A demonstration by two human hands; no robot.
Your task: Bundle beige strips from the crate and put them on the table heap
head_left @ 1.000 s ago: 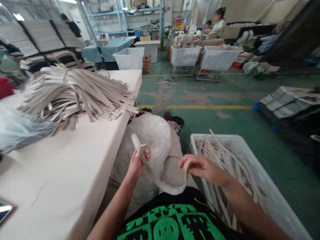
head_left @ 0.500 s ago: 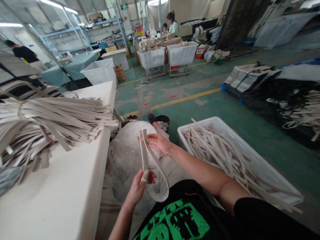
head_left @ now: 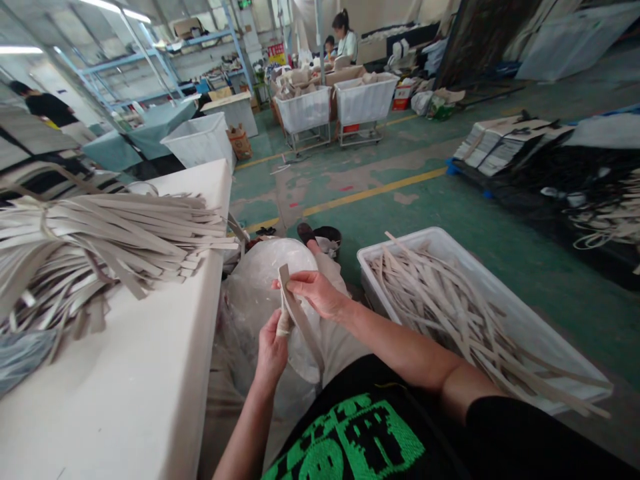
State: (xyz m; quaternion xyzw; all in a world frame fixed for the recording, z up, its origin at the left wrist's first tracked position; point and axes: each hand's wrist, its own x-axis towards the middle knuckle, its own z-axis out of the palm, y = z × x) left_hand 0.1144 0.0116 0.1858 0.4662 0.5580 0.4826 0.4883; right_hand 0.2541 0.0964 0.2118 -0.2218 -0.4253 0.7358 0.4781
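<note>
A long beige strip (head_left: 303,323) runs between my two hands above my lap. Near its upper end, my right hand (head_left: 316,291) pinches it between thumb and fingers. My left hand (head_left: 273,347) is closed round the strip lower down, and pale wrapping covers one of its fingers. From my hands the strip slopes down towards my shirt, its lower end partly lost against the dark cloth. Behind it lies a clear plastic bag (head_left: 250,280) with whitish contents.
To the left, a white table (head_left: 135,373) carries a tied bundle of beige strips (head_left: 100,233). A white plastic tub (head_left: 525,320) of loose strips stands at my right. Farther off are wheeled white bins (head_left: 305,110), a loaded pallet (head_left: 500,143) and several people.
The strip's open loop has narrowed, and its two upper ends now appear as one. My left hand has moved up and slightly left, closer to my right hand.
</note>
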